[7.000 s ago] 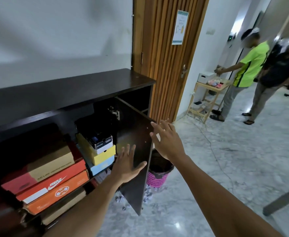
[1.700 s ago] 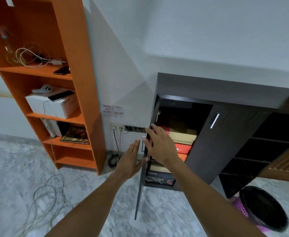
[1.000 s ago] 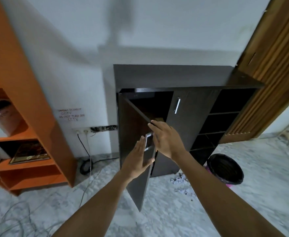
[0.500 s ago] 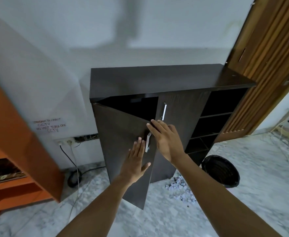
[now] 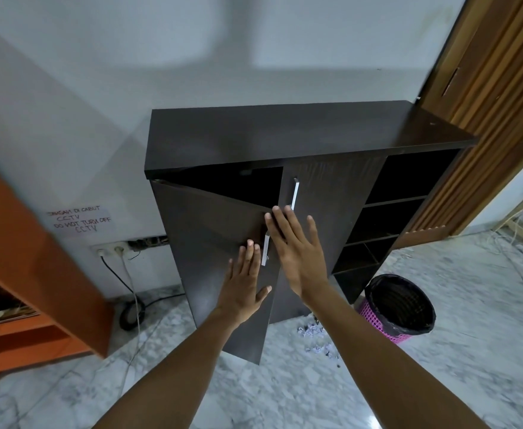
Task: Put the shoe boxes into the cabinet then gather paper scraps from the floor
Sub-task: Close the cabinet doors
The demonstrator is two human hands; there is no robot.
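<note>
A dark brown cabinet (image 5: 300, 128) stands against the white wall. Its left door (image 5: 210, 243) hangs ajar, with only a dark wedge of the inside showing above it; the shoe boxes are hidden behind it. My left hand (image 5: 244, 287) lies flat on the face of that door, fingers apart. My right hand (image 5: 297, 252) is spread flat over the door's free edge, beside its metal handle. The right door (image 5: 325, 212) is closed. Crumpled white paper scraps (image 5: 317, 340) lie on the marble floor at the cabinet's foot.
A pink basket with a black liner (image 5: 399, 308) stands right of the scraps. An orange shelf unit (image 5: 37, 274) fills the left. Cables (image 5: 131, 292) hang from wall sockets. Open cabinet shelves (image 5: 390, 212) and a slatted wooden door (image 5: 486, 103) are at the right.
The left cabinet door has swung further toward shut under both my flat hands, hiding the shoe boxes. My view has turned to face the cabinet squarely.
</note>
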